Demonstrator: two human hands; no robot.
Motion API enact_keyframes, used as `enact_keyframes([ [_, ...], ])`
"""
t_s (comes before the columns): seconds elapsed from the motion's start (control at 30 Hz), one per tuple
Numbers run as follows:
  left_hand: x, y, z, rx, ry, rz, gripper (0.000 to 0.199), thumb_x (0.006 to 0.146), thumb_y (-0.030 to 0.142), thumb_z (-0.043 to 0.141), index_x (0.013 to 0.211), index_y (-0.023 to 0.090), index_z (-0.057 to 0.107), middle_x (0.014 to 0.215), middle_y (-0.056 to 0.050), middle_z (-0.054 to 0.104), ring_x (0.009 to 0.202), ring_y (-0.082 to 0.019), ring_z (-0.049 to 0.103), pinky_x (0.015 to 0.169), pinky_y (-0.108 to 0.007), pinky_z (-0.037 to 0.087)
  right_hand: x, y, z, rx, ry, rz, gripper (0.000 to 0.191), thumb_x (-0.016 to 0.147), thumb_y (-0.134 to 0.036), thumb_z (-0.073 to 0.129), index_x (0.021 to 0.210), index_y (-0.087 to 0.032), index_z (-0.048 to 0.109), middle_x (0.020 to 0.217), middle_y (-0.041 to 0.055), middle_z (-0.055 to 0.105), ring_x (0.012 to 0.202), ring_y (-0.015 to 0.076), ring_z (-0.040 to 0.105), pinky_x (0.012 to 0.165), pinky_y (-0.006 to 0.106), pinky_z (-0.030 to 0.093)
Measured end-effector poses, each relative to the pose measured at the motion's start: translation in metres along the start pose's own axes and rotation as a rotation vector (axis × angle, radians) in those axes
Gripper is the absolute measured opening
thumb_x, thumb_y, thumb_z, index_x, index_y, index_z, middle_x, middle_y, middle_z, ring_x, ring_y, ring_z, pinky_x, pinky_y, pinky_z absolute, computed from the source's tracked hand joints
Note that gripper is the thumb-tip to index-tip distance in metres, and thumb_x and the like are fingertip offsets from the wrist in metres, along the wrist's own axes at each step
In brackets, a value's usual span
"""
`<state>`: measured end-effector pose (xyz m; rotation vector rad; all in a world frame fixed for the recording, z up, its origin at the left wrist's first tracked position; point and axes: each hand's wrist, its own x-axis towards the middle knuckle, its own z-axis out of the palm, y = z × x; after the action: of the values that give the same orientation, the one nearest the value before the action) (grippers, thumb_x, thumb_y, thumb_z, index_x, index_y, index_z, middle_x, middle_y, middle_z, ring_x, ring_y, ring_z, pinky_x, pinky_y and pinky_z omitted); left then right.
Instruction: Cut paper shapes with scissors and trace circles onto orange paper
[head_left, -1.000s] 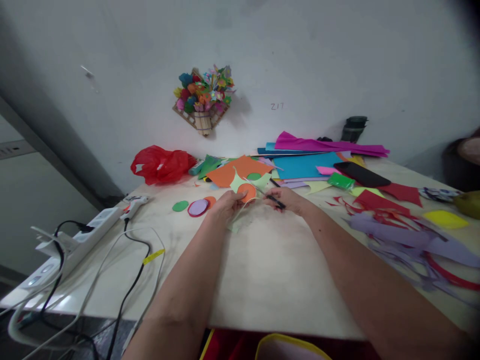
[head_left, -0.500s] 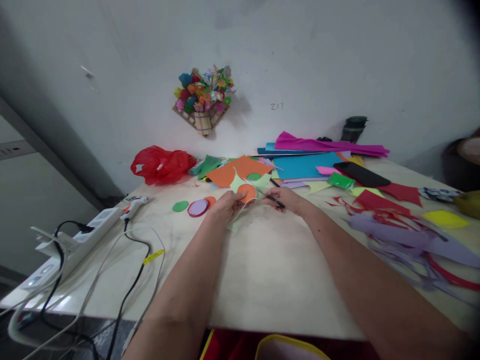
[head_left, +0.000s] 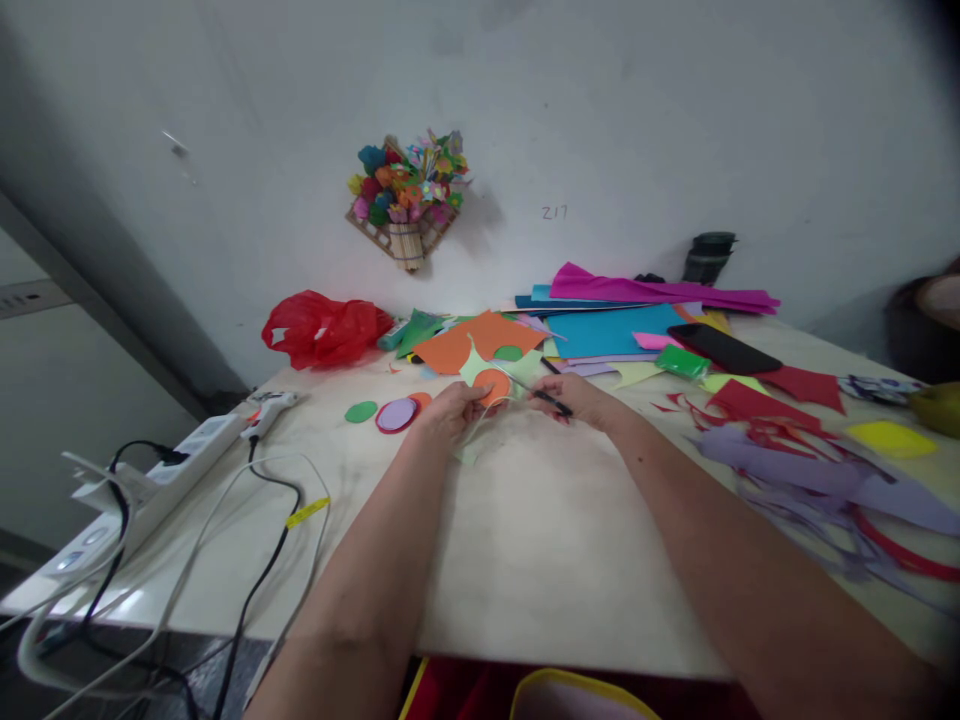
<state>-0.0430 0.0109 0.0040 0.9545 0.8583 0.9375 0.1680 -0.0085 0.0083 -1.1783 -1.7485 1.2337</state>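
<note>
Pinching orange circle (head_left: 497, 386), apparently for steadiness: left hand (head_left: 453, 408). Right of circle: right hand (head_left: 583, 400), fingers curled around scissors (head_left: 553, 403).

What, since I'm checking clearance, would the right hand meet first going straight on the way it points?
Beyond the scissors it holds, the right hand would likely meet the pale green paper by the left hand first; depth is hard to judge.

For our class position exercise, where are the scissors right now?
In the head view, the scissors are just right of centre, in the right hand, blades beside the orange circle held by the left hand.
</note>
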Motion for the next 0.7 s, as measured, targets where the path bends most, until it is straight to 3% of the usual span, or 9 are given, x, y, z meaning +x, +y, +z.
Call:
enact_keyframes([
  [0.23,0.004,-0.002,-0.007,-0.007,-0.036,0.006,0.007,0.073,0.011,0.063,0.069,0.008,0.058,0.064,-0.008,0.065,0.063,-0.019,0.066,0.060,-0.025,0.052,-0.001,-0.003,-0.001,-0.012,-0.007,-0.002,0.028,0.061,-0.035,0.068,0.078,-0.013,0.061,0.045,-0.0048,0.046,0.034,0.0047,0.036,0.033,0.019,0.027],
  [0.53,-0.005,0.002,-0.001,-0.006,0.012,-0.020,0.008,0.073,0.009,0.063,0.068,0.008,0.056,0.063,-0.007,0.063,0.062,-0.018,0.066,0.056,-0.024,0.052,-0.004,-0.005,-0.005,-0.036,-0.055,0.011,0.027,0.065,-0.038,0.066,0.077,-0.014,0.060,0.044,-0.0050,0.047,0.034,0.0046,0.038,0.033,0.017,0.030],
  [0.7,-0.001,0.000,-0.005,0.039,0.036,0.084,0.010,0.072,0.011,0.065,0.067,0.007,0.057,0.064,-0.009,0.064,0.066,-0.019,0.066,0.061,-0.025,0.053,-0.011,-0.006,-0.014,-0.059,-0.094,0.070,0.034,0.066,-0.043,0.064,0.082,-0.013,0.062,0.051,-0.0009,0.056,0.036,0.0051,0.044,0.034,0.016,0.031],
])
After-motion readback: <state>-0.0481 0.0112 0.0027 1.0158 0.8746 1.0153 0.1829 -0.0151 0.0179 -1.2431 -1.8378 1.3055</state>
